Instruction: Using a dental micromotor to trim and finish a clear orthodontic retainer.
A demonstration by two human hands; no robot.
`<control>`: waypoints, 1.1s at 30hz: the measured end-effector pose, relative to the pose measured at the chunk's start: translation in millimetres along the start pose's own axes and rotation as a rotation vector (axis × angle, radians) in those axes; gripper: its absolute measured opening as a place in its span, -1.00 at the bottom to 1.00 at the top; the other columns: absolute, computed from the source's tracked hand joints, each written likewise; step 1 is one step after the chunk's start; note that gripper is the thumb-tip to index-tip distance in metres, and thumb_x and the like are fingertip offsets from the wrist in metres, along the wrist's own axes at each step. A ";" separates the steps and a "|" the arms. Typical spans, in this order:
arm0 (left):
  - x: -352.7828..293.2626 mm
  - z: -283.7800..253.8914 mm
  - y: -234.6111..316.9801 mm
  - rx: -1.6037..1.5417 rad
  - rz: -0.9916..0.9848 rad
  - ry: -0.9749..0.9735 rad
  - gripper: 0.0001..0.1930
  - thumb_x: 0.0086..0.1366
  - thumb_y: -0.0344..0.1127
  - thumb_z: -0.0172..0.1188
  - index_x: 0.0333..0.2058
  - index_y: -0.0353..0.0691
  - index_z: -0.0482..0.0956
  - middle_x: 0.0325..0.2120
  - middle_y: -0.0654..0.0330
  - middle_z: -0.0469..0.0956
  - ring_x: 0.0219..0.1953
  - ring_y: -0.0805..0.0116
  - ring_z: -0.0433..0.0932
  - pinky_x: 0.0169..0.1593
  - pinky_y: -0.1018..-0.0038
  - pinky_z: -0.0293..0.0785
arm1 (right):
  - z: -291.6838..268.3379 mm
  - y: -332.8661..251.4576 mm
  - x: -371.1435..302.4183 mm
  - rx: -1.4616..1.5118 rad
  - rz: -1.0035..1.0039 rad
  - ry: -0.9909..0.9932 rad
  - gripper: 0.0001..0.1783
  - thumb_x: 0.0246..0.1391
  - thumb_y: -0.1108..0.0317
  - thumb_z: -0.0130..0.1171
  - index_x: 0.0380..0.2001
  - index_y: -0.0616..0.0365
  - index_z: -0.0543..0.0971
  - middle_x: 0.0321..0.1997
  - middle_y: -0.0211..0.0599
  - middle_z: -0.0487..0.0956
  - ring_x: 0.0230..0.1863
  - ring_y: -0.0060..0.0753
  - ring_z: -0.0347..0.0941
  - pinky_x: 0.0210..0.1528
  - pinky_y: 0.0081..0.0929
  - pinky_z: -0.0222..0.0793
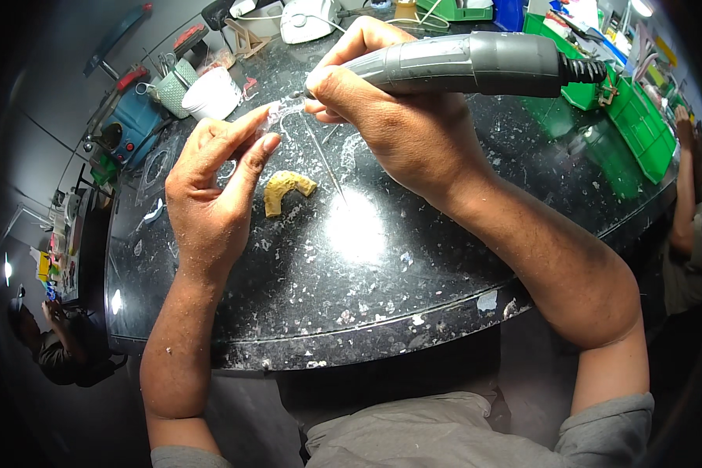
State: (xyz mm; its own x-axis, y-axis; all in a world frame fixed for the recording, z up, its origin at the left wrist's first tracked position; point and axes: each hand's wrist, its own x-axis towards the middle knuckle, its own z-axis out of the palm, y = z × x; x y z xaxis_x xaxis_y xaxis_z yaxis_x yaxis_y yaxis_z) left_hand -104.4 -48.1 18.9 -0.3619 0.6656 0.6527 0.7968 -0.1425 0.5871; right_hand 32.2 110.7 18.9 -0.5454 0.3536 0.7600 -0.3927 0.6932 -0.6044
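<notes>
A small clear plastic piece [274, 111], which seems curved like an arch, is held above the table [288, 292], pinched between the thumb and fingers of the left hand [209, 171]. Close to it, the nose of a black rotary handpiece [483, 66] is pointed; the handpiece is gripped by the right hand [413, 129] like a thick pen. Whether the tip touches the piece cannot be told. By judgement, the step in hand is trimming or smoothing of the edge, and for the next move a firm pinch and a light, steady tip are called for. Below, a yellow horseshoe-shaped cast [285, 187] and a thin metal rod [324, 160] are seen lying on the table. Farther away, a white tub [212, 95] and green bins [641, 125] are placed. No brand, label or writing can be read clearly on the piece, the handpiece or the cast.
</notes>
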 end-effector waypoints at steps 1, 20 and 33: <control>0.0 -0.3 -0.2 -0.003 0.001 -0.001 -0.71 0.22 -0.51 0.36 -0.06 -0.22 0.71 -0.38 0.29 0.54 -0.30 0.55 0.51 -0.13 0.60 0.44 | 0.2 -0.7 0.1 0.011 0.006 -0.004 -0.89 0.28 0.43 0.18 -0.29 0.25 0.52 -0.34 -0.30 0.61 -0.24 -0.53 0.65 -0.14 -0.62 0.64; 0.1 -2.5 -1.8 0.001 -0.021 -0.026 -0.71 0.23 -0.49 0.35 -0.05 -0.21 0.70 -0.36 0.28 0.55 -0.27 0.53 0.54 -0.10 0.59 0.45 | 1.8 -3.3 -0.5 0.027 0.071 0.021 -0.89 0.28 0.42 0.19 -0.28 0.24 0.51 -0.33 -0.29 0.62 -0.25 -0.50 0.67 -0.16 -0.61 0.67; 0.3 -2.2 -1.2 0.004 -0.019 -0.019 -0.72 0.23 -0.49 0.35 -0.06 -0.21 0.71 -0.36 0.28 0.56 -0.27 0.53 0.53 -0.10 0.59 0.45 | 1.1 -2.2 0.2 0.023 0.043 0.002 -0.89 0.28 0.42 0.18 -0.29 0.24 0.51 -0.34 -0.28 0.62 -0.25 -0.51 0.66 -0.16 -0.61 0.65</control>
State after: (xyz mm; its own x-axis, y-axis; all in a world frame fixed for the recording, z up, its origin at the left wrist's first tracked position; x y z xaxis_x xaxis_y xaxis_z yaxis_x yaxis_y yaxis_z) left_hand -106.6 -49.4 19.4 -0.3680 0.6821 0.6319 0.7915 -0.1268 0.5979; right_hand 32.1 108.5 20.1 -0.5608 0.3834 0.7338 -0.3864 0.6626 -0.6416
